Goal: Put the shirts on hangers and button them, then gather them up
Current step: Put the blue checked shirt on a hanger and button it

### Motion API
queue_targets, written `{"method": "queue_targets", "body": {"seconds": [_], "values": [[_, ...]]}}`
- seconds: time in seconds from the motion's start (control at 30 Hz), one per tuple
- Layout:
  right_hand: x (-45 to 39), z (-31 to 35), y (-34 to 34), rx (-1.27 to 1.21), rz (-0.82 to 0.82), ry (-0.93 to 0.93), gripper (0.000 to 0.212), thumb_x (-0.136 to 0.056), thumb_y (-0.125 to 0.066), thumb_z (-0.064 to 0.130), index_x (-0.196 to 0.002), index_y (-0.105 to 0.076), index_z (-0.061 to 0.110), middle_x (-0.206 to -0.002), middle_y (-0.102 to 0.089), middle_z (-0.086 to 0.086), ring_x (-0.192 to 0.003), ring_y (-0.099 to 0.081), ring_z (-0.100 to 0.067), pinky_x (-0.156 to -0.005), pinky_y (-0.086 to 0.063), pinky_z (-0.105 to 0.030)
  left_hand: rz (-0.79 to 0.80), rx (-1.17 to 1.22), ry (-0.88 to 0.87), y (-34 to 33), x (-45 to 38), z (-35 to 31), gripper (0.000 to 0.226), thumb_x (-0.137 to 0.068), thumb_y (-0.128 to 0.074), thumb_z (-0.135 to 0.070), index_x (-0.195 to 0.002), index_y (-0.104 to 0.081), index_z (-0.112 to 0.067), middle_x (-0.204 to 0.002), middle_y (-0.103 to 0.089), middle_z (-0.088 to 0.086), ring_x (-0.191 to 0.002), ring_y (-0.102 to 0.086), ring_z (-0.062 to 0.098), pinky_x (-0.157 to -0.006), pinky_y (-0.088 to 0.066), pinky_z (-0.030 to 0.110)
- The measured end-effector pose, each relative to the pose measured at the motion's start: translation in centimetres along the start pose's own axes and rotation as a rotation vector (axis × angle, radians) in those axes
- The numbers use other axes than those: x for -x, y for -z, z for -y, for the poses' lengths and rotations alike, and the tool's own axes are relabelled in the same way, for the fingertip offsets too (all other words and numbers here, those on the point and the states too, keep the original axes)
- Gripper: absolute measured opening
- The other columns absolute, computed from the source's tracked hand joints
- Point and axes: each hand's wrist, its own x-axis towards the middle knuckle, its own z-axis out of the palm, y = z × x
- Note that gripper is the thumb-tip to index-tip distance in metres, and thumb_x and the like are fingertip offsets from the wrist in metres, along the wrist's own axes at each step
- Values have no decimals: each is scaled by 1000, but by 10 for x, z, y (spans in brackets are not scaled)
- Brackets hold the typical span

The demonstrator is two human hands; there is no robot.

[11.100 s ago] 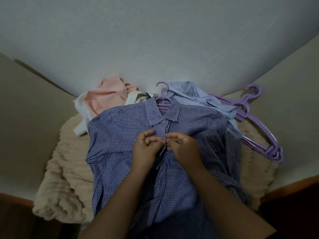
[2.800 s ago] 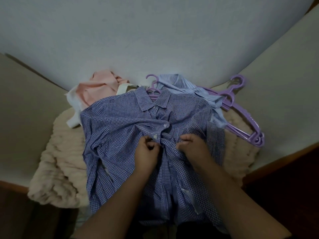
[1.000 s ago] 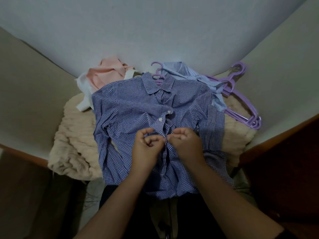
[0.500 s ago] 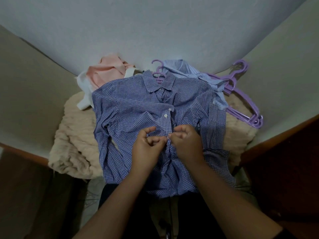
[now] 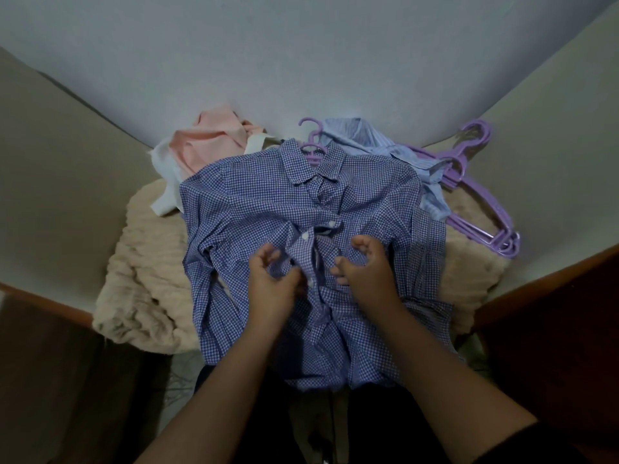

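A blue checked shirt [image 5: 254, 202] lies face up on a purple hanger [image 5: 312, 149], whose hook sticks out above the collar. Two white buttons show on the placket above my hands, and a third sits between them. My left hand [image 5: 273, 284] pinches the shirt front just left of the placket. My right hand [image 5: 366, 267] lies a short way to the right of the placket, its curled fingers and thumb gathering the checked cloth. A pale blue striped shirt [image 5: 375, 145] and a pink shirt [image 5: 207, 142] lie behind it.
Everything rests on a beige fluffy blanket [image 5: 144, 272] against a pale wall. Several spare purple hangers [image 5: 482, 216] lie at the right. A white cloth [image 5: 164, 182] lies under the pink shirt. Dark wooden edges run along both lower sides.
My hands, pinched together at the placket half a second ago, have drawn apart. The button between them now shows. The shirt itself has not shifted.
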Motion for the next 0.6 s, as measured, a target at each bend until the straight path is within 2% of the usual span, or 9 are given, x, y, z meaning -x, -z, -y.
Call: {"method": "queue_targets", "body": {"seconds": [0.07, 0.1, 0.13, 0.2, 0.23, 0.3, 0.33, 0.43, 0.6], "values": [[-13, -2, 4, 5, 71, -55, 42, -93, -54, 7, -130, -37, 20, -140, -37, 0, -77, -67, -19, -66, -56, -27, -59, -90, -58, 3, -12, 6, 60, -88, -64, -7, -137, -33, -19, -128, -45, -11, -102, -59, 4, -84, -55, 33], [-20, -3, 6, -8, 113, -84, 49, -94, -54, 7, -136, -33, 20, -144, -35, -2, -80, -67, -22, -69, -56, -31, -66, -119, -61, 4, -18, 6, 63, -89, -62, -6, -141, -30, -19, -133, -42, -10, -101, -54, -8, -85, -51, 25], [-26, -4, 8, -29, 151, -115, 55, -94, -53, 6, -141, -28, 20, -146, -35, -5, -84, -67, -25, -72, -55, -34, -58, -134, -50, 5, -25, 7, 65, -90, -60, -6, -144, -26, -18, -138, -40, -7, -102, -51, -11, -86, -47, 22], [-35, -4, 7, -43, 208, -176, 61, -94, -53, 8, -145, -21, 20, -138, -43, -13, -96, -66, -29, -81, -54, -39, -21, -157, -11, 6, -39, 10, 66, -94, -57, -9, -148, -20, -17, -140, -45, -2, -111, -52, 5, -91, -46, 28], [-37, -3, 6, -24, 221, -197, 62, -94, -53, 10, -146, -20, 19, -129, -50, -13, -99, -65, -28, -86, -53, -39, -9, -176, 4, 7, -43, 10, 64, -95, -56, -12, -148, -20, -16, -131, -54, -3, -106, -56, 11, -89, -47, 31], [-41, -1, 4, -34, 216, -227, 60, -94, -54, 11, -145, -22, 18, -110, -58, -11, -100, -64, -26, -92, -52, -40, -24, -211, -24, 8, -48, 10, 59, -96, -54, -17, -146, -24, -13, -101, -68, -6, -86, -62, 11, -82, -49, 32], [-42, 0, 5, -88, 201, -236, 58, -94, -54, 9, -143, -24, 17, -108, -59, -13, -99, -65, -26, -92, -51, -39, -47, -202, -58, 8, -47, 8, 55, -97, -53, -17, -144, -27, -13, -91, -69, -7, -82, -63, 8, -81, -50, 32], [-50, 17, 12, -358, 117, -213, 48, -93, -50, 1, -135, -30, 16, -110, -61, -22, -91, -65, -28, -91, -49, -40, -118, -68, -193, 11, -48, -11, 42, -98, -51, -14, -135, -32, -17, -88, -72, -4, -91, -66, 4, -88, -47, 26], [-83, 69, 23, -599, 83, -55, 49, -98, -38, 2, -143, -21, 12, -97, -59, -7, -97, -63, -23, -97, -45, -38, -167, 43, -386, 16, -92, -58, 42, -95, -53, -11, -131, -31, -19, -81, -72, -9, -93, -67, 13, -96, -49, 39]]}}
